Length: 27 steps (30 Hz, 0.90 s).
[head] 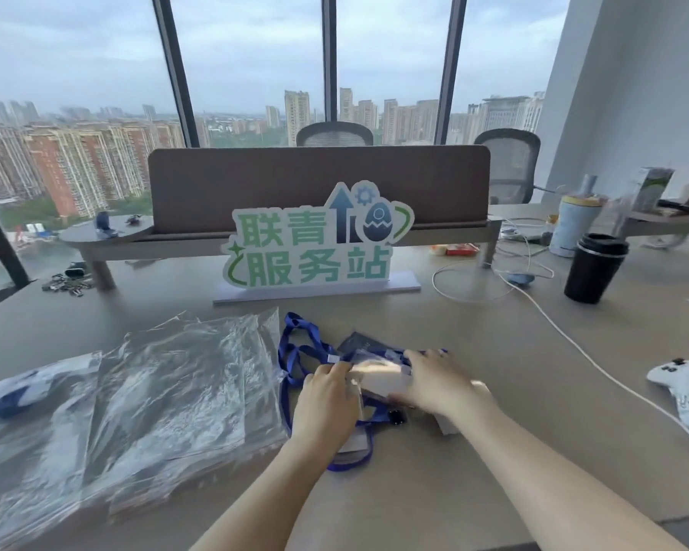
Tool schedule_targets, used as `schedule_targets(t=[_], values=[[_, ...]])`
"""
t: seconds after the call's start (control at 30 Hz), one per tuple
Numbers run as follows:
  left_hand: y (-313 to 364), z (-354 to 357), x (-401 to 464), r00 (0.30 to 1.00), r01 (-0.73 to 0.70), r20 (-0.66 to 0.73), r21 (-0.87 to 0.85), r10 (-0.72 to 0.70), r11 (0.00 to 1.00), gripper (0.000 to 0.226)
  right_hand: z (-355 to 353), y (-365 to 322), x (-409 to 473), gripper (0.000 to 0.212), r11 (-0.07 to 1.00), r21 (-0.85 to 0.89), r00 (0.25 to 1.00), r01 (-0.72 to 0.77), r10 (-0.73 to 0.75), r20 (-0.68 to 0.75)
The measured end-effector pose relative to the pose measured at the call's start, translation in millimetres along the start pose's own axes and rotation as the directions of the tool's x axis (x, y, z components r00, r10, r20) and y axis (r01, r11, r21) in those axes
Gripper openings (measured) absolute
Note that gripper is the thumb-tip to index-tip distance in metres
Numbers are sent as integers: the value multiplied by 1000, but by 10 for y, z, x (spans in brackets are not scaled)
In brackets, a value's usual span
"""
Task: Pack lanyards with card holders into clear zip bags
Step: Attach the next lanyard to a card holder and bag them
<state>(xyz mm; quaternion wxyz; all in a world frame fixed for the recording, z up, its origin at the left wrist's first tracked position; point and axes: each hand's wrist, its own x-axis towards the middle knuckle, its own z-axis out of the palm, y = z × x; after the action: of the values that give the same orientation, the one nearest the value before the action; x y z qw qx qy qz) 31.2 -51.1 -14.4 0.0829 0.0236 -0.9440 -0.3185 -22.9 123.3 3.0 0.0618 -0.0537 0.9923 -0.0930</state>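
One head-worn, wide-angle view only. It looks forward and down from above the near edge of the desk (494,391), close over both forearms. It faces the standing sign (315,240), the desk partition (319,184) and the windows (255,65) beyond. Straight lines bow toward the frame edges.

Blue lanyards (295,351) lie tangled before me with a pale card holder (378,375) on top; crumpled clear zip bags (168,375) spread at my left.
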Motion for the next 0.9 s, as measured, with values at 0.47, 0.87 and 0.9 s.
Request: schedule_targets(t=[0.47,0.87,0.9], values=[[128,-388,243,998,-56,-43,-323,45,945,65,-779,57,-337,10,795,524,921,305,-105,-376],[867,-764,129,948,-138,21,-871,316,472,26,-1604,50,-805,18,298,883,900,363,133,-414],[908,-761,116,949,-156,8,-858,316,489,27,-1623,35,-812,17,226,906,904,358,161,-397]])
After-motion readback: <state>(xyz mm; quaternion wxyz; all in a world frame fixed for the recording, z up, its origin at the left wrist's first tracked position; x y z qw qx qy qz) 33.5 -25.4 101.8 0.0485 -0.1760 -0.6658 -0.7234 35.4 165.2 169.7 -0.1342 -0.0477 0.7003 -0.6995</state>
